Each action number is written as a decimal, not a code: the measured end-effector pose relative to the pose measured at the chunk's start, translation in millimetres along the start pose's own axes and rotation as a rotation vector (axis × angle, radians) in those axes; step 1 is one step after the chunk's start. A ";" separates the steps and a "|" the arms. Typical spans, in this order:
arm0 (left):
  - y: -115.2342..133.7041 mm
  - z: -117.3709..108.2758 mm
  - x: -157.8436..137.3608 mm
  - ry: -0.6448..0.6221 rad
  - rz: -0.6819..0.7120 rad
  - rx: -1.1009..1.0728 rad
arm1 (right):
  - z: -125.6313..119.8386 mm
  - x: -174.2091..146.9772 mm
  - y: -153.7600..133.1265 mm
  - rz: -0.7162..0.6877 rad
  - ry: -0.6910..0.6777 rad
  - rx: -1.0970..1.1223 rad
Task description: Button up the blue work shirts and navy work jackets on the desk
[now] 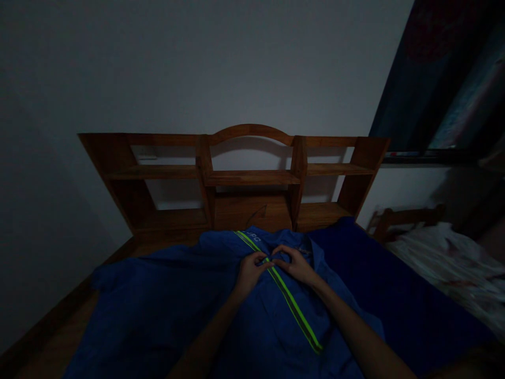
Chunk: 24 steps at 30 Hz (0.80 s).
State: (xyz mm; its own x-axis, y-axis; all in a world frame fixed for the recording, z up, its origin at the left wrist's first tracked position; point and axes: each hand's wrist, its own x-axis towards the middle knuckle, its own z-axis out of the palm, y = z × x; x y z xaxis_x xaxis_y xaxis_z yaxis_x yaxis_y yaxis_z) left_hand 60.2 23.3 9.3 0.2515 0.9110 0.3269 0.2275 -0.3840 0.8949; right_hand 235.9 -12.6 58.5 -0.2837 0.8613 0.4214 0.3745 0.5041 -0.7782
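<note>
A blue work jacket (158,300) with a yellow-green reflective strip (294,306) lies spread out in front of me. White letters show near the strip's far end. My left hand (251,269) pinches the jacket's fabric beside the strip, thumb against fingers. Right across from it, my right hand (294,264) pinches the same spot, its fingertips almost touching those of the left. Whatever small part sits between the fingertips, such as a button or an edge, is too dark and small to make out.
Behind the jacket stands a wooden shelf unit (252,178) against a pale wall. A dark blue cloth (379,284) lies to the right of the jacket. Farther right are a whitish crumpled heap (453,252), a wooden chair back (410,217) and a dark window.
</note>
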 end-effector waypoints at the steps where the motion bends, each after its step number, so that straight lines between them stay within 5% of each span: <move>1: 1.2 -0.2 -0.2 -0.003 0.004 -0.001 | -0.2 0.1 0.6 0.008 0.006 -0.008; 24: 14.6 -1.7 -5.9 0.040 0.124 0.149 | -9.2 0.8 5.8 0.030 -0.060 0.000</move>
State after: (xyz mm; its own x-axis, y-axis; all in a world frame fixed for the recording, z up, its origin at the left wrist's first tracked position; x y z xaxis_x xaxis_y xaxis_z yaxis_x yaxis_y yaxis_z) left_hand 60.4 12.6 21.0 0.2495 0.8593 0.4465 0.3341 -0.5092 0.7932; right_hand 245.9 -8.4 58.6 -0.3246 0.8709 0.3689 0.3839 0.4778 -0.7902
